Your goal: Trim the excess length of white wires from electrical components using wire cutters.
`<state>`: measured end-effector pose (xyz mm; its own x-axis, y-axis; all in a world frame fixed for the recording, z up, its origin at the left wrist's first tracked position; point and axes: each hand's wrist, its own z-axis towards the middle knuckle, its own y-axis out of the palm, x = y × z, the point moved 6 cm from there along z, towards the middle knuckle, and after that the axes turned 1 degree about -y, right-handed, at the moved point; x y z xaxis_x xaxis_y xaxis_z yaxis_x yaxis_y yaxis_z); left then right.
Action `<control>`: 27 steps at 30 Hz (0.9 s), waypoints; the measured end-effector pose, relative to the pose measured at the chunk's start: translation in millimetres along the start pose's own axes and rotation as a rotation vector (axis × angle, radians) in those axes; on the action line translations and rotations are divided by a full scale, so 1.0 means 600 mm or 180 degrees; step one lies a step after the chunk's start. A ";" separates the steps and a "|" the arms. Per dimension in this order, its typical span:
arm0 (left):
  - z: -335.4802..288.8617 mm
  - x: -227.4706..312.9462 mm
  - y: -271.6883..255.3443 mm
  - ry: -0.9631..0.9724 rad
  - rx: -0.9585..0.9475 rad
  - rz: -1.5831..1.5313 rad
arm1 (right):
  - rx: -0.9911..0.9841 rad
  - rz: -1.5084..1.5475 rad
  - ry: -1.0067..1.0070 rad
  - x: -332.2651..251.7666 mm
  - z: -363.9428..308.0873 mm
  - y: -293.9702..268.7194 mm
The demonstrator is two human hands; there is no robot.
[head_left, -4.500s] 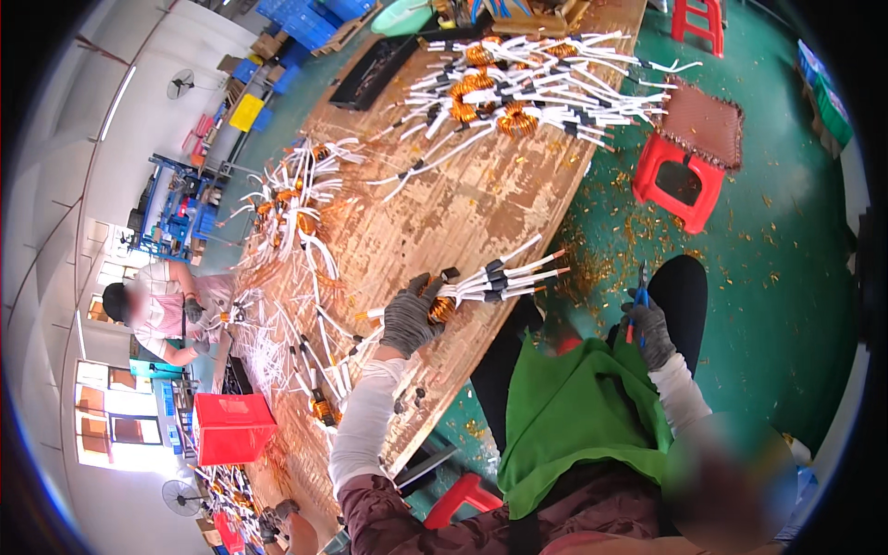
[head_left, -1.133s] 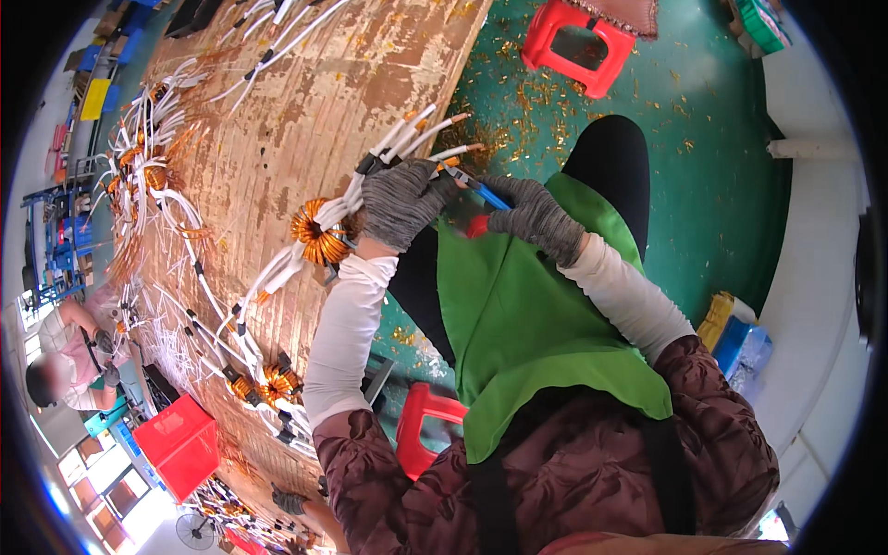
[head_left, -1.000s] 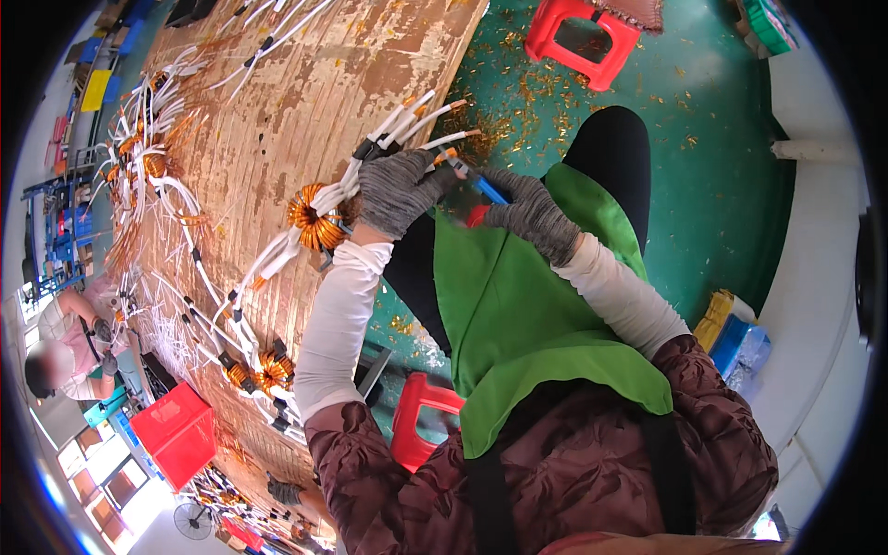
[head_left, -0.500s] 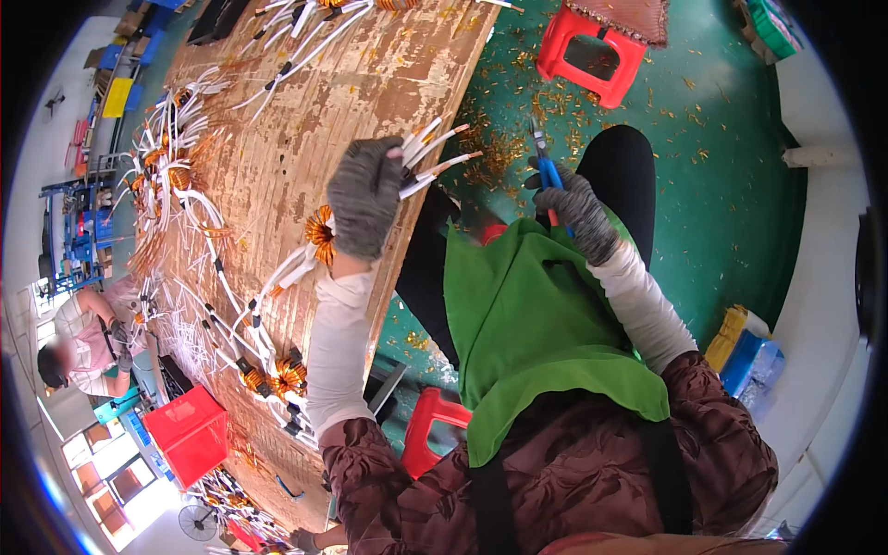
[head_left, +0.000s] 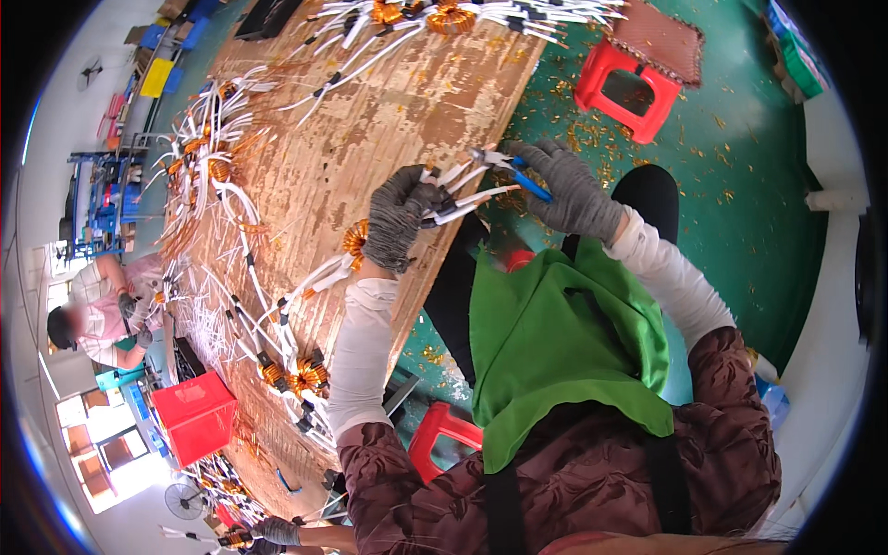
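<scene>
My left hand (head_left: pixel 396 222), in a grey knit glove, is closed around white-sleeved wire leads (head_left: pixel 455 212) at the table's edge. The leads fan out to the right, and some end in bare copper tips. A copper-wound ring coil (head_left: pixel 354 239) shows just left of that hand, partly covered by it. My gloved right hand (head_left: pixel 575 194) holds cutting pliers (head_left: pixel 534 188) with blue handles. Their metal jaws are at the end of one upper lead; whether they are closed on it I cannot tell.
The worn wooden table (head_left: pixel 407 120) carries more coils with white leads (head_left: pixel 305 375) along its left and far parts. A red bin (head_left: pixel 194 421) stands at lower left, near another person (head_left: pixel 106 310). Right of the table, a red stool (head_left: pixel 629 92) stands on the green floor among copper scraps.
My right hand has brought the pliers up and left, from above my lap to the lead ends. My left hand still grips the leads. The whole view has shifted slightly.
</scene>
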<state>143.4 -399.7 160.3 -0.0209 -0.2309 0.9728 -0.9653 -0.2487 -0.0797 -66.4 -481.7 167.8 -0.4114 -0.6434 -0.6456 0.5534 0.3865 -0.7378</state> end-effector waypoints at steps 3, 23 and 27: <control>-0.006 -0.001 -0.006 -0.0024 0.0046 -0.0048 | -0.0203 -0.0365 -0.0411 -0.026 0.039 0.015; -0.002 -0.002 -0.003 0.0532 0.0534 0.0419 | -0.2138 0.2816 0.1295 -0.032 0.048 0.071; 0.003 -0.019 -0.026 -0.0077 -0.0098 -0.0487 | -0.0816 0.0754 -0.0554 -0.036 0.083 0.054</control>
<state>159.4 -394.9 150.1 0.1328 -0.2152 0.9675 -0.9642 -0.2539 0.0759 -3.4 -488.5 167.8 -0.1527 -0.6104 -0.7772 0.4102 0.6763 -0.6118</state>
